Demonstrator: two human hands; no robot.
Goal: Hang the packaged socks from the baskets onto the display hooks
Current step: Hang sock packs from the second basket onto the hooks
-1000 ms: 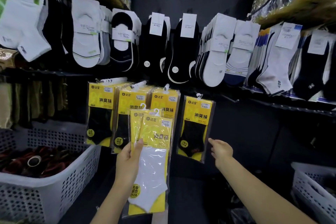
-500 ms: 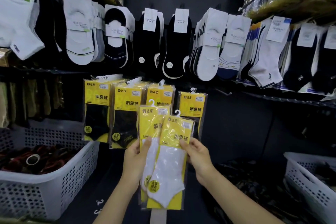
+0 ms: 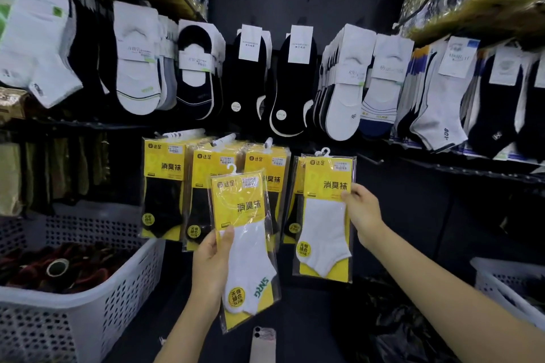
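Below hung socks (image 3: 295, 82), left hand (image 3: 212, 262) tight around sock pack (image 3: 250, 244), right hand (image 3: 362, 212) tight on second pack (image 3: 324, 230).

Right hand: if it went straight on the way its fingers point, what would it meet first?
The right hand pinches the white-sock pack and points up-left. Beyond that, probably the black-sock pack hanging just behind on the display; the depth between them is unclear.

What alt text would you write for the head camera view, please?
A person's right hand holds a pack of white socks up at the right end of a hanging row of yellow packs, while the left hand grips another white-sock pack lower down. A white basket stands at left.
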